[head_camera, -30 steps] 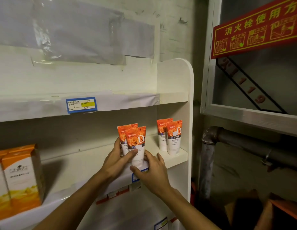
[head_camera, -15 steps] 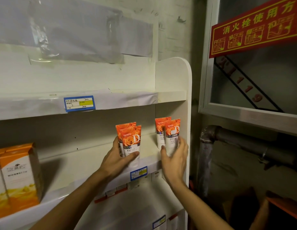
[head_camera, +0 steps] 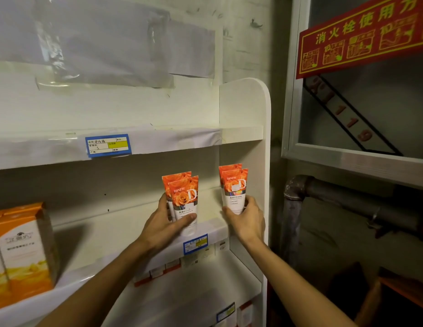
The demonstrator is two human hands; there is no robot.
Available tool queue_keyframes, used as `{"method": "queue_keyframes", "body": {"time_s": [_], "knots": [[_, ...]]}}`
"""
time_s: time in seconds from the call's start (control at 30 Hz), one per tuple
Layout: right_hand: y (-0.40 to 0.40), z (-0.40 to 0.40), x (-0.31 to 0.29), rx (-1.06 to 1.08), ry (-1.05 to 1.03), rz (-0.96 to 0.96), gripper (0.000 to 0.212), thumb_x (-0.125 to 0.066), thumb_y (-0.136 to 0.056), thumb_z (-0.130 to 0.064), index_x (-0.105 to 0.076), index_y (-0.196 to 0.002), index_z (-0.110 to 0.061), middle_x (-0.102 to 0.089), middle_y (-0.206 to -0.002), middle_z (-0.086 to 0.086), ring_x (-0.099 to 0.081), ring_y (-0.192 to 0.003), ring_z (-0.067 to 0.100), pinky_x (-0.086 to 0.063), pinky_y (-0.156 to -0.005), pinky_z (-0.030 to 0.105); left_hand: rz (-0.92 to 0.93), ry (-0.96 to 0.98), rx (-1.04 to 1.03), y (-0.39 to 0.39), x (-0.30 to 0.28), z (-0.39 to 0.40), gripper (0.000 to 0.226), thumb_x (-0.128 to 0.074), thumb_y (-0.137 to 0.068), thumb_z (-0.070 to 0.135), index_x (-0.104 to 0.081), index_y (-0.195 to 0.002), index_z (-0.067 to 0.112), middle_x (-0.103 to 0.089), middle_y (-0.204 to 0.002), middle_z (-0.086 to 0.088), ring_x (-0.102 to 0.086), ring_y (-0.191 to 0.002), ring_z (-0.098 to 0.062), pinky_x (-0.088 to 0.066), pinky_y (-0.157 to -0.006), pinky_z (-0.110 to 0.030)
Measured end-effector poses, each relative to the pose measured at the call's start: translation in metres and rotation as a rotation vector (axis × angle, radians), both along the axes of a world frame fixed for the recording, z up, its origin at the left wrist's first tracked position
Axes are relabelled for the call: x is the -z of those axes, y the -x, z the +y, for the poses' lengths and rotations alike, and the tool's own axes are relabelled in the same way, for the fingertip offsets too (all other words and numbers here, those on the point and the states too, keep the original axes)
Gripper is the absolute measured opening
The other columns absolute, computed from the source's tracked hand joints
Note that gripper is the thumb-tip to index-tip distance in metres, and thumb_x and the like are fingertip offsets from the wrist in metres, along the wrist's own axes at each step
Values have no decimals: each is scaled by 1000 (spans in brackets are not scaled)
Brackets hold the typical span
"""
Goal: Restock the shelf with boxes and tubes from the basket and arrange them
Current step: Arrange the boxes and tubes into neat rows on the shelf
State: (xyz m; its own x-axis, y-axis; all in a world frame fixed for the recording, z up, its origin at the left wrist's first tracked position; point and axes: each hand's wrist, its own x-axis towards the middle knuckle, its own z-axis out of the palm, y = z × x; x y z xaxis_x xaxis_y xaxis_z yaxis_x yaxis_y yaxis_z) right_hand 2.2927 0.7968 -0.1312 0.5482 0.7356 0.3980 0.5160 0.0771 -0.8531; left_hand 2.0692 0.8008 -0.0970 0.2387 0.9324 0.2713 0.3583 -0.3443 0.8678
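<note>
Two pairs of orange-and-white tubes stand upright on the middle shelf (head_camera: 212,226) of a white rack. My left hand (head_camera: 166,226) grips the left pair of tubes (head_camera: 183,197), thumb across the front tube and fingers behind. My right hand (head_camera: 247,218) holds the lower end of the right pair of tubes (head_camera: 235,185), which stands against the rack's right side panel (head_camera: 244,107). Orange-and-white boxes (head_camera: 23,246) stand at the far left of the same shelf. The basket is out of view.
The shelf above (head_camera: 158,141) carries a blue price label (head_camera: 108,145) and shows no goods. A lower shelf (head_camera: 194,300) holds small boxes at its back. A fire-hydrant cabinet with a red sign (head_camera: 361,36) and a grey pipe (head_camera: 297,192) stand right of the rack.
My right hand left the left pair of tubes, moved right and took hold of the right pair. My left hand stayed on the left pair.
</note>
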Motion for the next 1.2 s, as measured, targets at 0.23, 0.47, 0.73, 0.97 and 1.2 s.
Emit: {"method": "queue_keyframes", "body": {"time_s": [0.23, 0.47, 0.73, 0.97, 1.2], "knots": [[-5, 7, -8, 16, 21, 52, 72, -85, -72, -34, -44, -129, -23, -63, -112, -1, -63, -94, 18, -56, -77, 37, 5, 12, -10, 0, -1, 0, 73, -75, -84, 45, -35, -145, 37, -62, -132, 9, -65, -110, -12, -53, -99, -45], [3, 26, -17, -10, -40, 166, 78, -87, -69, -32, -42, -133, -24, -61, -105, -4, -62, -88, 18, -49, -73, 32, 3, -2, -1, 2, 1, 2, 70, -77, -81, 49, -40, -140, 41, -65, -126, 15, -66, -108, -10, -54, -99, -46], [12, 34, -15, 99, -30, 163, 62, -84, -74, -39, -49, -123, -22, -64, -104, 1, -61, -83, 18, -50, -72, 32, 6, -9, -1, 3, 2, 7, 71, -78, -80, 49, -40, -139, 41, -66, -124, 16, -67, -107, -7, -55, -98, -44], [29, 34, -14, 49, 9, 85, 64, -84, -74, -43, -48, -123, -24, -66, -106, 0, -65, -87, 19, -54, -77, 33, -13, -15, -6, 1, 4, 7, 75, -78, -79, 48, -38, -142, 39, -64, -129, 12, -65, -109, -9, -54, -99, -44], [21, 18, -3, 2, -26, 89, 76, -80, -76, -46, -40, -138, -26, -63, -117, -4, -66, -100, 20, -57, -82, 39, -26, 0, -3, 0, 4, 7, 69, -76, -82, 47, -39, -140, 41, -64, -129, 11, -66, -110, -13, -54, -99, -48]]}}
